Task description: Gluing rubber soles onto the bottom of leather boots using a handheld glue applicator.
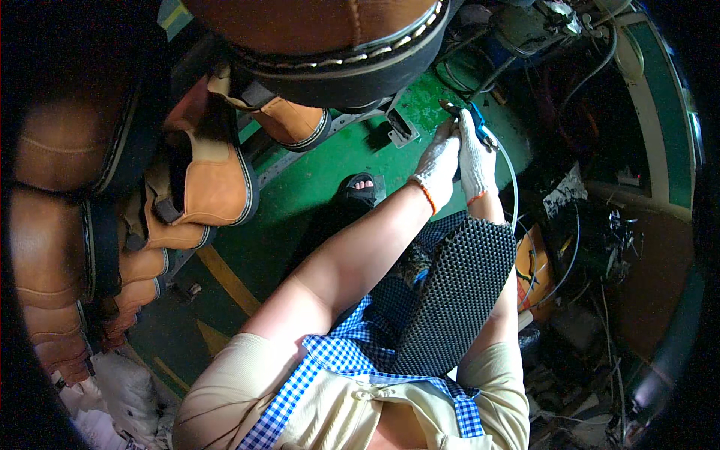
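Both of my hands wear white knit gloves with orange cuffs and are close together at the upper right. My right hand (476, 161) is closed round a blue hand tool (481, 124), from which a pale thin hose (514, 180) runs down past the wrist. Just beside it, my left hand (438, 161) is closed, fingers pressed together; a small dark-tipped piece (448, 107) shows at its fingertips, too small to name. A black bumpy mat (461, 300) stands between my arms and partly covers the right forearm.
Tan leather shoes with black soles (219, 180) fill the rack at left; a large one (330, 52) hangs close overhead. A metal rail (281, 164) edges the rack. Cables and machine parts (600, 247) crowd the right. The floor (315, 169) is green, with yellow lines (229, 281).
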Demonstrator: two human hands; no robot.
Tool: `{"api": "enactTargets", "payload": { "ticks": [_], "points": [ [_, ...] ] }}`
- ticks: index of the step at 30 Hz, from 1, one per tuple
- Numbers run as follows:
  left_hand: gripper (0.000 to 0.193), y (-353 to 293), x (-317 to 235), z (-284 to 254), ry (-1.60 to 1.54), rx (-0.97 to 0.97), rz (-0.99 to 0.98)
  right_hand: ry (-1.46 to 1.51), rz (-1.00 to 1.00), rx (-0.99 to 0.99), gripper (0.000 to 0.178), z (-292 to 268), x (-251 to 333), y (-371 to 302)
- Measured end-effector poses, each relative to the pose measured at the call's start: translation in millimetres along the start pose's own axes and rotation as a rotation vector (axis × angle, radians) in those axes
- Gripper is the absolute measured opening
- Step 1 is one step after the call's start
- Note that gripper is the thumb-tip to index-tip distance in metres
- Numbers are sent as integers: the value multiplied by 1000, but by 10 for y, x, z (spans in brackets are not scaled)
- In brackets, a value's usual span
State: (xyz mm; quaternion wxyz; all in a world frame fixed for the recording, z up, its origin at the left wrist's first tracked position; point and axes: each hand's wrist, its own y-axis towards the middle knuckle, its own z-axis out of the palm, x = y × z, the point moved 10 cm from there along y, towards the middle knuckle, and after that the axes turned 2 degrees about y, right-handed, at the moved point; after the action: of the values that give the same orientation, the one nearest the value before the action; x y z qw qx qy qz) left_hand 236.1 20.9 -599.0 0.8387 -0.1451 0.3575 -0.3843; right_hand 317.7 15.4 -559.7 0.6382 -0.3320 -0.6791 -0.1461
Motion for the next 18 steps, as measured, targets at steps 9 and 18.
{"api": "enactTargets", "payload": {
  "ticks": [9, 18],
  "points": [
    [32, -6, 7, 3, -42, 7, 13, -74, 22, -35, 32, -62, -84, 31],
    [33, -2, 4, 22, -55, 26, 10, -85, -19, -4, 33, -44, -66, 52]
  ]
}}
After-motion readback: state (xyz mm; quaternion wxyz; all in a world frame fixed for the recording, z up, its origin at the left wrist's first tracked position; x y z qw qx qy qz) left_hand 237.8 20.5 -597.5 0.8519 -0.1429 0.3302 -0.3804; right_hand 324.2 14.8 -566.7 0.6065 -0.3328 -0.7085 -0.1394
